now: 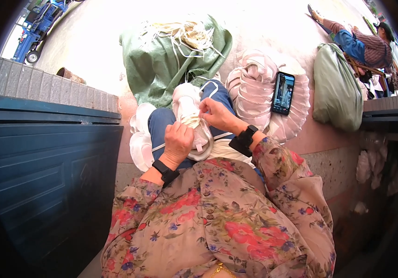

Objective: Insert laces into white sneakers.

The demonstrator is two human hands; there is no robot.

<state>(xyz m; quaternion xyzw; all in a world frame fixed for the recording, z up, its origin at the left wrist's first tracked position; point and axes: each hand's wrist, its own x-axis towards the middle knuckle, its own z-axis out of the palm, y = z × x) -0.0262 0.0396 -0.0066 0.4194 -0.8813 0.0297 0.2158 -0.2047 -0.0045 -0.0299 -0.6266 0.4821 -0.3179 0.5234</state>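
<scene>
A pale pink-white sneaker (187,99) lies lengthwise on my lap, between my knees, with its heel toward me. My left hand (179,141) is closed at the near left side of its lacing, fingertips pinching the cream shoelace (192,121). At the opposite side of the lacing, my right hand (218,113) has thumb and finger pinched together on the lace, its wrist bent inward. The exact grip of the fingertips is partly hidden. A loop of white lace shows beyond the right hand, over my blue trouser leg.
A green sack (148,74) ahead carries a bundle of cream laces (185,34). To the right, stacked pale shoes (250,88) bear a phone (283,93); beyond stands another full sack (336,88). White shoes (141,148) lie left. A person (370,48) sits far right; a blue door (46,176) is left.
</scene>
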